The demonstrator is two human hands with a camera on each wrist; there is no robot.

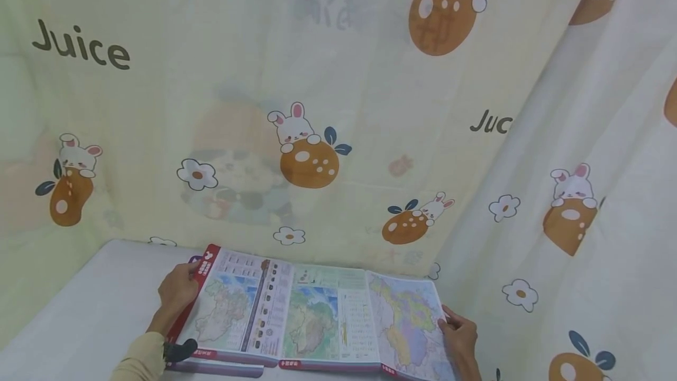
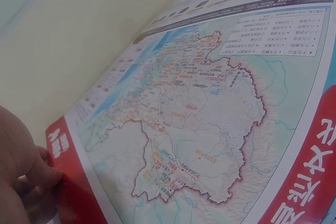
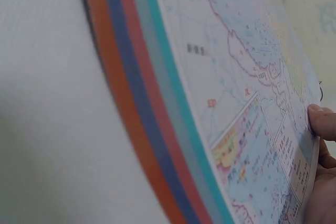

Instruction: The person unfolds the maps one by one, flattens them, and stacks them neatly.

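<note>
Left hand (image 1: 178, 288): pinching left edge of fold-out map (image 1: 325, 316)
Right hand (image 1: 461, 335): pinching its right edge
Handling: prob light, bendy; grab edges

L grip (image 1: 177, 287) & R grip (image 1: 460, 334) both pinching, well apart.

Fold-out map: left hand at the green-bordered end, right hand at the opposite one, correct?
Not green: the left wrist view shows a red border where the left hand grips the fold-out map; the right hand holds the opposite end.
</note>
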